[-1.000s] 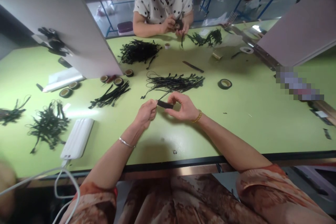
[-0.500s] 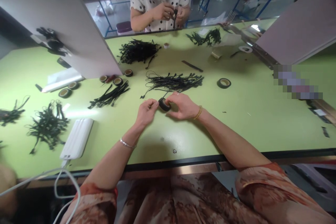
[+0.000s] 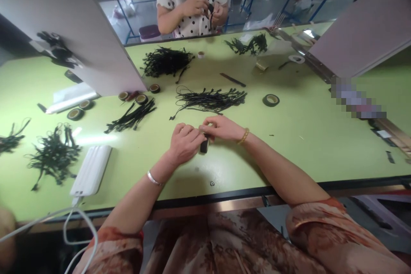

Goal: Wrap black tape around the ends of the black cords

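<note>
A roll of black tape [image 3: 204, 145] shows edge-on between my hands, just above the green tabletop. My left hand [image 3: 186, 143] has its fingers curled over, their tips against the roll's upper part. Pressed in from the other side, my right hand [image 3: 223, 128] pinches thumb and fingers together beside the left fingertips. What lies in that pinch is hidden. Just beyond both hands lies a bundle of thin black cables [image 3: 212, 99]. Another black tape roll [image 3: 271, 100] rests flat to the right.
A white power bank [image 3: 91, 170] with a white cable stands left, near dark cable piles [image 3: 56, 150]. Several tape rolls [image 3: 141, 99] and short black cables [image 3: 131, 115] lie by the grey partition [image 3: 109, 38]. Opposite, a person's hands [image 3: 205, 8] hold something black.
My left hand has turned over and moved right, closing over the tape. The roll has tipped edge-on and dropped slightly, and my right fingers have left its hole.
</note>
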### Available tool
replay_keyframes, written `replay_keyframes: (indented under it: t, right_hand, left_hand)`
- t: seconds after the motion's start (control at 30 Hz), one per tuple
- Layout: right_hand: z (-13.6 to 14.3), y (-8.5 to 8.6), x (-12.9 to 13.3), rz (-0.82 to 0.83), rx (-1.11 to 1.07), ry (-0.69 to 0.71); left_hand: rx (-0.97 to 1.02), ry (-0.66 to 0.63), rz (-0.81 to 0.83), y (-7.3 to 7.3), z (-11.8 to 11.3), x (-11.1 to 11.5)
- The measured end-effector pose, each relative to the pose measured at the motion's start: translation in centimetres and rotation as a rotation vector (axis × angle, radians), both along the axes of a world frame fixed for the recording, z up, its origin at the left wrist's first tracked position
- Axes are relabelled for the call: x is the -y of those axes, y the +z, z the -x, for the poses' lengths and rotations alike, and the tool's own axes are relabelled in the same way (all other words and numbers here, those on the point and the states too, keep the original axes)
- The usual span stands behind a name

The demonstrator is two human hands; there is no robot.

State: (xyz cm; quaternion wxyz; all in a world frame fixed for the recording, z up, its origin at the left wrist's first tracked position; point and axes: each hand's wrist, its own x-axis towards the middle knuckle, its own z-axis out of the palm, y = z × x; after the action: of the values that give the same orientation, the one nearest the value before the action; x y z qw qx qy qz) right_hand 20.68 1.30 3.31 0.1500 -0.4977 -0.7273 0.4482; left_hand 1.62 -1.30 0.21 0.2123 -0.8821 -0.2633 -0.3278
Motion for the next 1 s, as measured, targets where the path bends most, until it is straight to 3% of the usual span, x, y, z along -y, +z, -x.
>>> replay_keyframes:
  t: [0.1,0.17,0.33,0.5,0.63,0.77,0.87,1.0]
  right_hand:
    - [0.3,-0.2,0.0,0.237,-0.169,0.037]
    - [0.8,-0.6,0.1,0.288,-0.258,-0.026]
    - [2.1,-1.5,0.4,0.157,-0.466,-0.379]
    - [1.9,-1.6,0.2,0.063,-0.636,-0.54]
    - [1.3,-1.2,0.2,-0.02,-0.792,-0.473]
    - [1.1,-0.8,0.9,-0.222,-0.799,-0.356]
    - [1.0,-0.8,1.3,-0.474,-0.659,-0.266]
    - [0.8,-1.7,1.4,-0.813,-0.335,-0.074]
  left_hand:
    - [-0.033,-0.025,-0.044,0.2,0.1,0.2]
    - [-0.065,-0.029,-0.002,0.1,0.2,0.3]
    - [-0.106,0.021,0.171,-0.7,-0.1,0.1]
    - [-0.057,0.054,0.387,-0.9,-0.8,0.1]
    - [0.096,0.151,0.707,-0.8,-0.9,0.2]
    - [0.528,0.21,1.187,-0.7,-0.6,-0.1]
    - [0.873,0.137,1.429,-0.6,-0.3,-0.6]
    - [1.183,0.076,1.541,-0.6,0.0,-1.2]
